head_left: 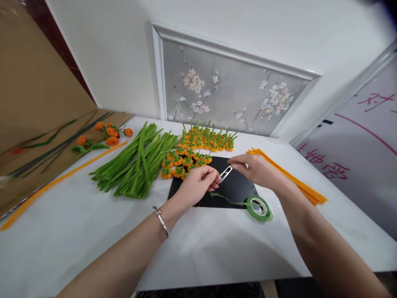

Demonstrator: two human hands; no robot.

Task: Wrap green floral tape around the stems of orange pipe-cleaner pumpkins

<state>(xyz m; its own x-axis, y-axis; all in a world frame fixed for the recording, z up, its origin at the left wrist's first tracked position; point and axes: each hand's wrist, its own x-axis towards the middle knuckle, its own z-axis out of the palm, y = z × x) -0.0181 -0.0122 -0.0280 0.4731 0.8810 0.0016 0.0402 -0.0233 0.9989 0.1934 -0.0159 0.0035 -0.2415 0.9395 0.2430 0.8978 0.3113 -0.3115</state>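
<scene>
In front of me, above a black mat (229, 186), my left hand (200, 184) pinches the lower end of a silver metal snap hair clip (226, 173). The clip is tilted, its upper end toward the right. My right hand (256, 167) has its thumb and fingers closed at that upper end; the fingertips partly hide the contact. A roll of green tape (258, 207) lies at the mat's lower right corner, its loose strip running left below my hands. Behind my left hand sit several orange fuzzy flower heads with green tops (178, 161), partly on the mat.
More orange flower heads with upright green stems (207, 138) stand at the back. Green fuzzy stems (138, 163) are piled left, and orange ones (288, 178) lie right. Finished-looking orange flowers (111, 134) and one long orange stem (65, 178) are by the cardboard (40, 165).
</scene>
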